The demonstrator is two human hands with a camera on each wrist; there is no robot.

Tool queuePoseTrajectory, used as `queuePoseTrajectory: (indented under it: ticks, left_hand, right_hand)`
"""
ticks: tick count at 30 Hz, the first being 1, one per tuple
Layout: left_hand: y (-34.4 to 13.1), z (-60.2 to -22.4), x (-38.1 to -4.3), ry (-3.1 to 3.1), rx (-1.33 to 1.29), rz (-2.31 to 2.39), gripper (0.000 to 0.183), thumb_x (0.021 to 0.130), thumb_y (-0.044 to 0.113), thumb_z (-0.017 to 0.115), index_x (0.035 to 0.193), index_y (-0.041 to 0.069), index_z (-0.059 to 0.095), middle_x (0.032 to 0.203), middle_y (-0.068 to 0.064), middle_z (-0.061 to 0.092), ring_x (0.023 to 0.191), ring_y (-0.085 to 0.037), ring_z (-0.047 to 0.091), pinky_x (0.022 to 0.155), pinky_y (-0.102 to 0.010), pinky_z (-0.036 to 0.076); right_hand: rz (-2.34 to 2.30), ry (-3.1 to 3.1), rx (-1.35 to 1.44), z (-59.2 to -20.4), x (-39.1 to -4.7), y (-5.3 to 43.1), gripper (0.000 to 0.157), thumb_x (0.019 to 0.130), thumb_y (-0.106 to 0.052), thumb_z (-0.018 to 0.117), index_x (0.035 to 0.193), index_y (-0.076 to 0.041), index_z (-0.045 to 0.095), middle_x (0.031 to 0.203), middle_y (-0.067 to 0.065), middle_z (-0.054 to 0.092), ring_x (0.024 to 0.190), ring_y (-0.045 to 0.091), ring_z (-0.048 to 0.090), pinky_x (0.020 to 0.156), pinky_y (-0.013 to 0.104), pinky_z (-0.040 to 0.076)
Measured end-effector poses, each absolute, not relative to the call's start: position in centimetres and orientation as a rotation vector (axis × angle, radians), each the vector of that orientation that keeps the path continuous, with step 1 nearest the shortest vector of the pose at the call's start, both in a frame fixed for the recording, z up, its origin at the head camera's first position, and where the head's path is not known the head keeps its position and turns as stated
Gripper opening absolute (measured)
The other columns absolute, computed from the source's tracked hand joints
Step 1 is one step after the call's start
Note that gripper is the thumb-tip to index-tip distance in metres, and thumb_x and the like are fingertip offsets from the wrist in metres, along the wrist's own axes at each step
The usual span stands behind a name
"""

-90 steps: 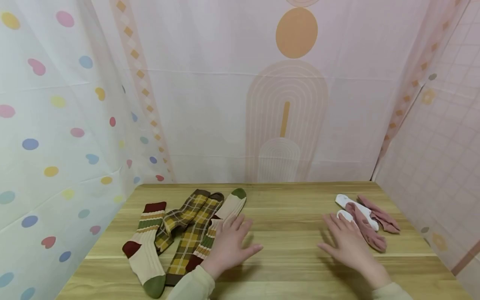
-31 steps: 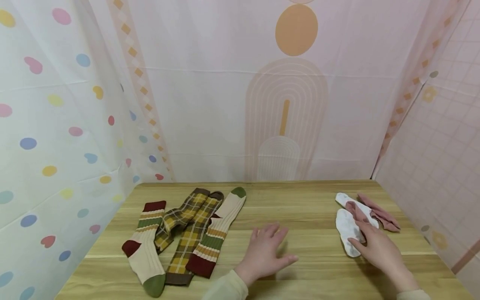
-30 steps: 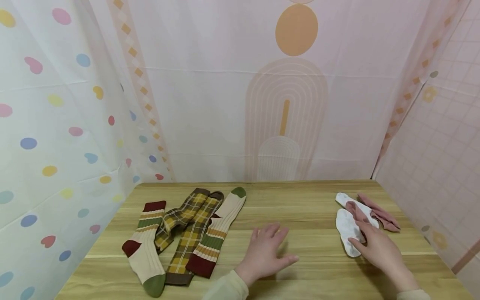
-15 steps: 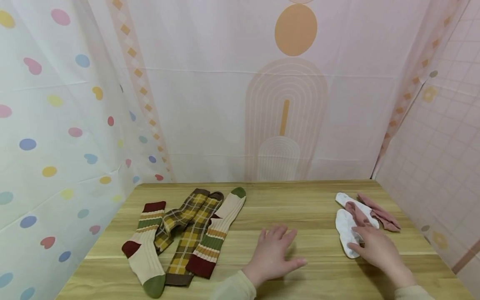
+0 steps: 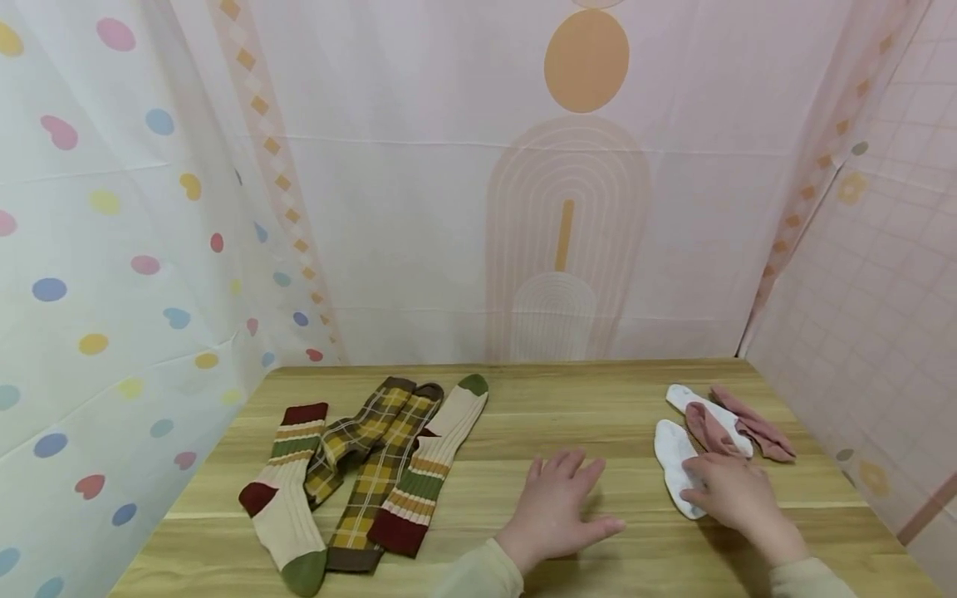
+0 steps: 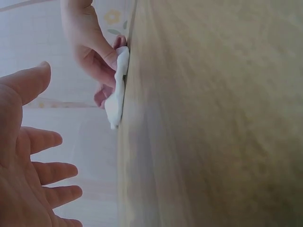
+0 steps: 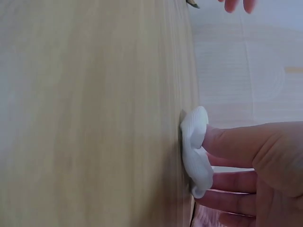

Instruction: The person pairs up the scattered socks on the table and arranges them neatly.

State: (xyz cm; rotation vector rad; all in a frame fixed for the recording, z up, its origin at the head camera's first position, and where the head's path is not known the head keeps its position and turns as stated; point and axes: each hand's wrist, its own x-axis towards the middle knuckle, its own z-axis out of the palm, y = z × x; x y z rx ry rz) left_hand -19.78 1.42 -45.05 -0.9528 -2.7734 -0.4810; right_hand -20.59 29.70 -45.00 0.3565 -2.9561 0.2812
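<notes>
My right hand [image 5: 736, 494] pinches the near white sock [image 5: 674, 465] between thumb and fingers at its right edge, low over the table. In the right wrist view, the white sock [image 7: 195, 151] is bunched at the fingertips. A dusty-pink sock [image 5: 706, 428] lies just behind the hand, its near part hidden. Beyond it are another white sock [image 5: 710, 407] and a second pink sock [image 5: 755, 425]. My left hand [image 5: 553, 507] hovers over the middle of the table with spread fingers, holding nothing; the left wrist view shows its palm [image 6: 19, 184].
On the left of the wooden table [image 5: 568, 415] lie two brown-and-yellow plaid socks [image 5: 389, 465], overlapping. Cream striped socks with green toes flank them, one on the left [image 5: 287, 498] and one on the right [image 5: 429, 465]. Patterned curtains [image 5: 419, 208] hang behind and at the sides.
My right hand has moved onto the white and pink socks, gripped the near white one and shifted it slightly left. My left hand has moved right, away from the striped sock.
</notes>
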Motion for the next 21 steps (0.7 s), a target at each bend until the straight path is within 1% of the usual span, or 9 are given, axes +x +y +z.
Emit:
queuePoseTrajectory:
  ticks: [3, 7, 9, 11, 15, 21]
  left_hand:
    - [1.6, -44.8, -19.8, -2.779, -0.948, -0.482, 0.075, 0.088, 0.069, 0.055, 0.144, 0.019, 0.053, 0.144, -0.009, 0.051, 0.134, -0.030, 0.044, 0.103, -0.062, 0.035]
    - [1.9, -44.6, -19.8, -2.787, -0.940, -0.495, 0.075, 0.088, 0.069, 0.056, 0.144, 0.020, 0.053, 0.144, -0.009, 0.051, 0.134, -0.031, 0.045, 0.104, -0.063, 0.035]
    - [2.0, -44.4, -19.9, -2.784, -0.936, -0.485, 0.074, 0.088, 0.069, 0.056, 0.143, 0.020, 0.054, 0.143, -0.009, 0.052, 0.133, -0.031, 0.046, 0.104, -0.063, 0.035]
    - [2.1, -44.4, -20.0, -2.776, -0.931, -0.466, 0.074, 0.088, 0.069, 0.056, 0.143, 0.020, 0.054, 0.142, -0.009, 0.052, 0.132, -0.031, 0.047, 0.103, -0.063, 0.036]
    - [2.2, -44.3, -20.4, -2.773, -0.927, -0.448, 0.071, 0.090, 0.066, 0.056, 0.143, 0.020, 0.053, 0.141, -0.009, 0.053, 0.131, -0.031, 0.047, 0.102, -0.063, 0.037]
    - [2.1, -44.0, -21.1, -2.764, -0.914, -0.454, 0.066, 0.091, 0.060, 0.060, 0.141, 0.017, 0.054, 0.136, -0.009, 0.056, 0.129, -0.027, 0.049, 0.101, -0.057, 0.040]
  right_hand:
    - [0.309, -2.961, 0.396, -44.9, -20.7, 29.1, 0.039, 0.077, -0.028, 0.084, 0.108, -0.008, 0.073, 0.110, 0.013, 0.069, 0.103, 0.039, 0.063, 0.076, 0.064, 0.045]
    - [0.379, -2.952, 0.486, -45.1, -21.0, 28.3, 0.037, 0.076, -0.022, 0.085, 0.106, -0.005, 0.072, 0.107, 0.013, 0.069, 0.101, 0.036, 0.064, 0.085, 0.058, 0.047]
    - [0.412, -2.948, 0.518, -45.2, -21.1, 27.9, 0.036, 0.076, -0.020, 0.085, 0.106, -0.004, 0.071, 0.106, 0.013, 0.069, 0.100, 0.035, 0.065, 0.086, 0.053, 0.050]
    - [0.444, -2.955, 0.534, -45.3, -21.3, 27.5, 0.036, 0.077, -0.018, 0.085, 0.107, -0.003, 0.071, 0.107, 0.013, 0.068, 0.101, 0.035, 0.064, 0.087, 0.052, 0.050]
    - [0.440, -2.941, 0.592, -45.4, -21.6, 26.9, 0.037, 0.076, -0.016, 0.085, 0.107, -0.003, 0.071, 0.107, 0.012, 0.068, 0.102, 0.035, 0.064, 0.088, 0.051, 0.050]
    - [0.422, -2.941, 0.655, -45.4, -21.7, 26.2, 0.038, 0.076, -0.017, 0.085, 0.110, -0.005, 0.071, 0.112, 0.014, 0.068, 0.105, 0.036, 0.063, 0.088, 0.053, 0.050]
